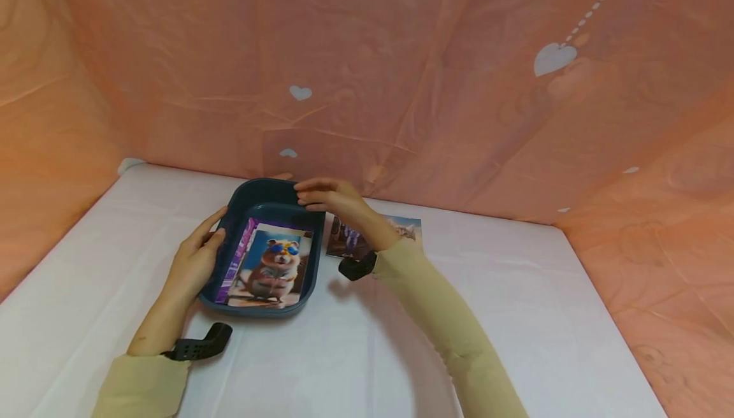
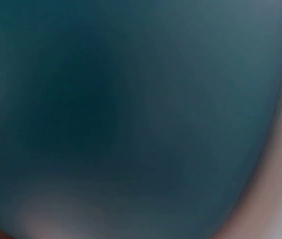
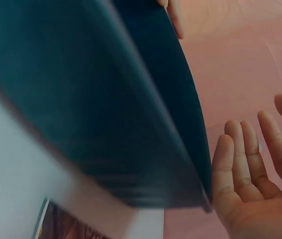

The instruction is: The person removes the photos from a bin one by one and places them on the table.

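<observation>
A dark teal plastic tray (image 1: 268,313) holds a picture card (image 1: 269,271) of a furry animal in blue sunglasses, lying over a purple-edged card (image 1: 243,252). My left hand (image 1: 195,259) grips the tray's left side, thumb at the rim and fingers along the outer wall. At the far right corner, my right hand (image 1: 335,198) is held with fingers extended, fingertips overlapping the rim in the head view. The right wrist view shows its open palm and straight fingers (image 3: 241,159) beside the tray wall (image 3: 81,99). Blurred teal plastic (image 2: 155,109) fills most of the left wrist view.
Picture cards (image 1: 404,227) lie on the white-covered table (image 1: 487,278), partly hidden under my right wrist. An orange-pink curtain (image 1: 401,86) with white hearts rises along the table's back and sides. Each wrist wears a black camera band (image 1: 197,346).
</observation>
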Demonstrator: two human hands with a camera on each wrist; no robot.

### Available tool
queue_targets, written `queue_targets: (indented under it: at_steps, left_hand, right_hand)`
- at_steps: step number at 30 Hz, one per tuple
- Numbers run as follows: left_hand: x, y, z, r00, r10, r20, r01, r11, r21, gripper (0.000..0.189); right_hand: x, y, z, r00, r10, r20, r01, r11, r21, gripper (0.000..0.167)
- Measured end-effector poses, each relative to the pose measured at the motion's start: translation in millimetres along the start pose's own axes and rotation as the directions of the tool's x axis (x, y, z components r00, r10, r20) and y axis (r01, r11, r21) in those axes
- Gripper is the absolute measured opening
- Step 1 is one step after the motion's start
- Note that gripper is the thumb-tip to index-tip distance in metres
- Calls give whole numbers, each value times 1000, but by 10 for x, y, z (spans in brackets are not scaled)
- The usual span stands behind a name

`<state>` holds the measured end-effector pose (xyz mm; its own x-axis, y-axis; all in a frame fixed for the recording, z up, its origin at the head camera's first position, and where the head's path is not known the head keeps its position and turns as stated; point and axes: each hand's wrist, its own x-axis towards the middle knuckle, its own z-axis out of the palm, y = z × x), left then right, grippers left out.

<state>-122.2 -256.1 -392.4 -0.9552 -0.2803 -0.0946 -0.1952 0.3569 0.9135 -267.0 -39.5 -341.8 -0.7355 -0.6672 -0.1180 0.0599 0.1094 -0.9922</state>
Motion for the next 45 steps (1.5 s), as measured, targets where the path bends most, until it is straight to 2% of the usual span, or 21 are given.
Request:
queue_targets:
  at_steps: [8,15,22,27,31,34,40,45]
  left_hand:
    - [-2,13,3,1000,-4,0,4,1000,-4,50]
    - [-3,12,-1,1000,-5,4,5,1000,1,50]
    - [-1,12,24,1000,-11,16,11,1000,-1,50]
    - [-2,20,31,1000,-10,16,10,1000,-2,50]
    - [-6,18,20,1000,-15,13,15,1000,0,50]
    - [-9,13,18,1000,-20,11,20,1000,5,51]
    - [-4,7,22,1000,-22,6,22,1000,9,50]
    - [6,15,35,1000,-24,3,24,1000,10,50]
  right_hand:
    - [113,-71,193,999,33,42,-33,999,-8,36]
    - [203,-50,379,995,73,65,-72,997,-23,37]
    - [218,10,523,982,186,-26,-187,981,-60,34]
    - [219,94,522,976,211,-47,-214,974,-75,33]
    - [232,137,527,955,291,-57,-295,951,-97,32]
    - [236,151,537,943,329,-50,-333,930,-154,33]
    - [227,168,551,948,312,-57,-313,891,-330,37]
    - [210,173,552,949,309,-67,-311,873,-375,37]
